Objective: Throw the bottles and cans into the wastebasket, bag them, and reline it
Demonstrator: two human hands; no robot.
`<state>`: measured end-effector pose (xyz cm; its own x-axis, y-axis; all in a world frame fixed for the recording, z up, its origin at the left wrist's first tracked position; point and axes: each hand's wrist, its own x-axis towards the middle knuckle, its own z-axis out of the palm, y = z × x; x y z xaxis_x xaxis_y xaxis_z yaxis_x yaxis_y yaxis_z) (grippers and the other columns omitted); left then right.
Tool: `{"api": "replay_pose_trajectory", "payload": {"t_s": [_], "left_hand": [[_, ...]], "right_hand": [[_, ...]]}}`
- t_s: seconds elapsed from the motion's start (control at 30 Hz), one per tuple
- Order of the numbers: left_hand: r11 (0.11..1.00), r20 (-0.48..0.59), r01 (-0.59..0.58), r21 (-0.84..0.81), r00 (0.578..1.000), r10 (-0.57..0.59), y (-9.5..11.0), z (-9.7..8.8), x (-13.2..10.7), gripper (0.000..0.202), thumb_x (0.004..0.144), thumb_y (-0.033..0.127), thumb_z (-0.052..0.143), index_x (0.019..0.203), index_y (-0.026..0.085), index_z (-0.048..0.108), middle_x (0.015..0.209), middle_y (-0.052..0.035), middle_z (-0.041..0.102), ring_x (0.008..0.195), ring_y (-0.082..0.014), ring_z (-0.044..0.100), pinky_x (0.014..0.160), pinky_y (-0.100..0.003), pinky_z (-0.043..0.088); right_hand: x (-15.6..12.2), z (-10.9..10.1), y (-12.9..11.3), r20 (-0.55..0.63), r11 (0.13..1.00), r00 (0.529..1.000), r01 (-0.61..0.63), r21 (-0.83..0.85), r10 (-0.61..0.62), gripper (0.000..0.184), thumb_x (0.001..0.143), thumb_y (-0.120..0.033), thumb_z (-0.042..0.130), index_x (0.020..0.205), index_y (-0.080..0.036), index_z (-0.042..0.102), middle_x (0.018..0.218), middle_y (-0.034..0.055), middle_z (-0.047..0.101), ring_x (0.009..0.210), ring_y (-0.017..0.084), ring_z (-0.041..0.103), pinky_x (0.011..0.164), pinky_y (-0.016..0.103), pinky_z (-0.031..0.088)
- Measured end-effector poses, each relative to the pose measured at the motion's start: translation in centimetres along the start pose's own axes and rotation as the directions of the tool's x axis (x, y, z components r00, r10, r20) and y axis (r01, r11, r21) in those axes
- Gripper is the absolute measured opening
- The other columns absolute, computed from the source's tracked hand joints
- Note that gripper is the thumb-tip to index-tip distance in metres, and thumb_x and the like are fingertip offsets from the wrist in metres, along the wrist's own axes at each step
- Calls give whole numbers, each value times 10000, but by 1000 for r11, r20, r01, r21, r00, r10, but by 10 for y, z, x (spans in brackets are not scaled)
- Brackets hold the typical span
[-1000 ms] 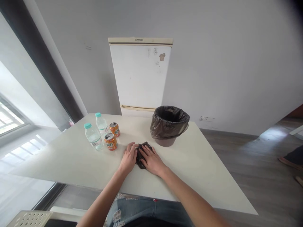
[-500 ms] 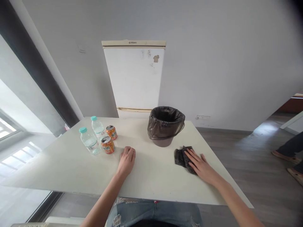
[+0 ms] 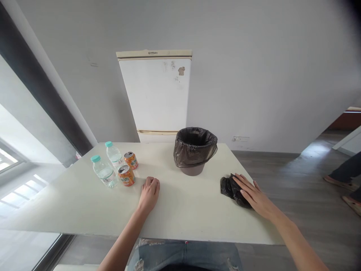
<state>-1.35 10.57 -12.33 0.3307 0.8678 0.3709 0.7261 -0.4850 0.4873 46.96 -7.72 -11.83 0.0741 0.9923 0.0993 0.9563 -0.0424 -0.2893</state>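
Observation:
My right hand (image 3: 257, 198) lies flat with its fingers stretched out over a crumpled black plastic bag (image 3: 229, 188) near the table's right edge. Part of the bag is hidden under the fingers. My left hand (image 3: 149, 194) rests on the white table (image 3: 180, 210) in a loose fist, with nothing showing in it. Nearest to that fist stand two orange drink cans, one in front (image 3: 126, 176) and one behind (image 3: 131, 160). Beside them are two clear bottles with teal caps, a nearer bottle (image 3: 105, 172) and a farther bottle (image 3: 114, 155).
A brown bin (image 3: 193, 171) lined with a black bag (image 3: 184, 155) stands upright at the table's back, between my hands. Behind the table a white fridge (image 3: 158, 94) stands against the grey wall. At far right, another person's legs (image 3: 345, 171) show on the floor.
My right hand has slid the crumpled black bag to the right, closer to the table's right edge. The left hand stays in its place; the whole view has shifted slightly.

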Motion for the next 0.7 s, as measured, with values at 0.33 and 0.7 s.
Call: {"api": "replay_pose_trajectory", "payload": {"t_s": [0.33, 0.7], "left_hand": [[1000, 27, 23, -3, 999, -23, 0, 0, 0, 224, 1063, 255, 385, 979, 228, 590, 1097, -70, 573, 997, -232, 616, 908, -403, 464], [995, 19, -63, 80, 998, 61, 10, -3, 1, 193, 1044, 275, 435, 1011, 226, 619, 1106, -88, 588, 1011, -264, 576, 886, -384, 419]], "right_hand": [[12, 19, -8, 74, 995, 997, 31, -92, -24, 640, 1084, -597, 277, 1685, -391, 202, 1753, 23, 194, 1611, 343, 211, 1257, 699, 197], [44, 29, -129, -501, 912, 799, 407, 41, -334, 354, 1018, -207, 453, 681, -203, 565, 658, 33, 554, 677, 174, 519, 676, 306, 384]]}}
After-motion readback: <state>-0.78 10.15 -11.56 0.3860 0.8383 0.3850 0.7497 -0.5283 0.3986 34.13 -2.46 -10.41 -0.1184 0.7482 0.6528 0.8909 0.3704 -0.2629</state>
